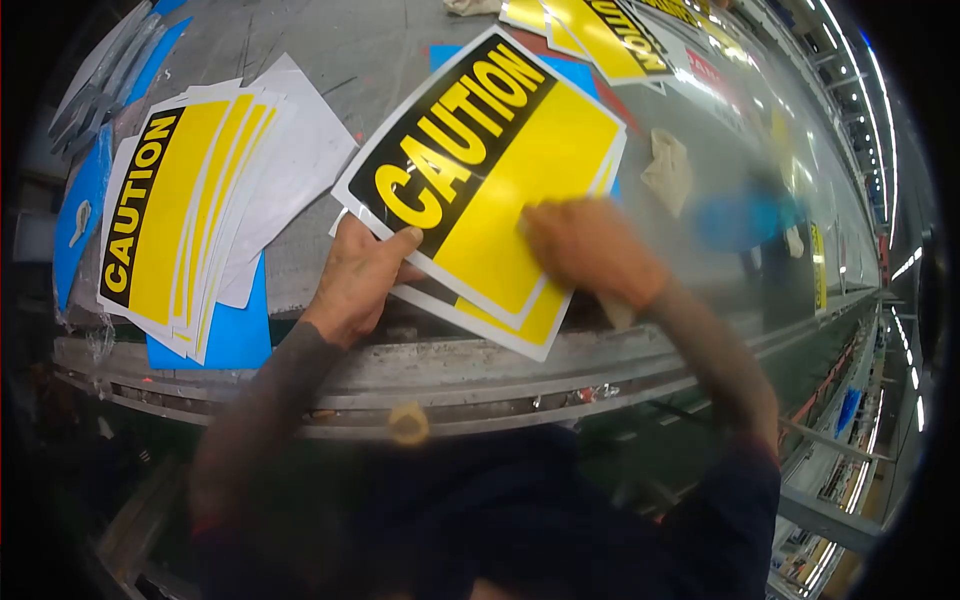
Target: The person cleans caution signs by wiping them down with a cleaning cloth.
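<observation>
A yellow sign with a black CAUTION band lies tilted in front of me, over at least one more yellow sign. My left hand grips its lower left edge, thumb on top and fingers underneath. My right hand is closed, with its knuckles over the yellow part of the sign; what its fingers hold, if anything, is hidden. To the left, a fanned stack of CAUTION signs rests over white sheets and a blue sheet.
More signs lie at the back. A pale cloth is right of the sign, with a blurred blue object beyond. Grey bundled pieces lie at the far left. A metal rail runs along the front edge.
</observation>
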Demonstrator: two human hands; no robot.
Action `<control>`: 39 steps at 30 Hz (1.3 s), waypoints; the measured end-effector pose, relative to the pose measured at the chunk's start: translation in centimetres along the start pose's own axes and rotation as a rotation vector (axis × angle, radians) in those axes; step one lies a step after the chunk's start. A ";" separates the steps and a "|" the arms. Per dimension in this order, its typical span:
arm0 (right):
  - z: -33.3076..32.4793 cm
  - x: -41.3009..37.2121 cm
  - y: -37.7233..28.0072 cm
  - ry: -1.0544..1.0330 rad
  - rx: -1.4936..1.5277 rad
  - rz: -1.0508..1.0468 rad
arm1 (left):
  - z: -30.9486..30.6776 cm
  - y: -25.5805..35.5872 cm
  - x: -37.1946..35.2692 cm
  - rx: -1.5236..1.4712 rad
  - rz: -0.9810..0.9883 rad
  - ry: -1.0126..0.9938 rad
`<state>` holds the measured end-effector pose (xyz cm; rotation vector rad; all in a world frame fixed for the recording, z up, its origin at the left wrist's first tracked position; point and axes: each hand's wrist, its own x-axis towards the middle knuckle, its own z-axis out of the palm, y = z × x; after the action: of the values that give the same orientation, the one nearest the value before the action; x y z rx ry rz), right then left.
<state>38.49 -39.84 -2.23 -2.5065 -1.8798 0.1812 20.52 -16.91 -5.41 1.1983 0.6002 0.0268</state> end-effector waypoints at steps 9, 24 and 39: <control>-0.1 -1.4 -2.4 0.045 0.043 -0.064 | 0.4 -0.2 -0.1 -0.007 0.035 0.043; 1.8 1.8 7.2 0.474 0.269 0.101 | 0.4 0.3 -0.1 -0.010 -0.022 -0.011; 2.8 5.7 9.1 0.546 0.108 0.051 | 0.2 0.6 0.3 -0.106 -0.009 -0.037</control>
<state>48.50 -37.12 -6.13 -2.2262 -1.5401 -0.3564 21.07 -16.79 -5.01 1.0909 0.5649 0.0285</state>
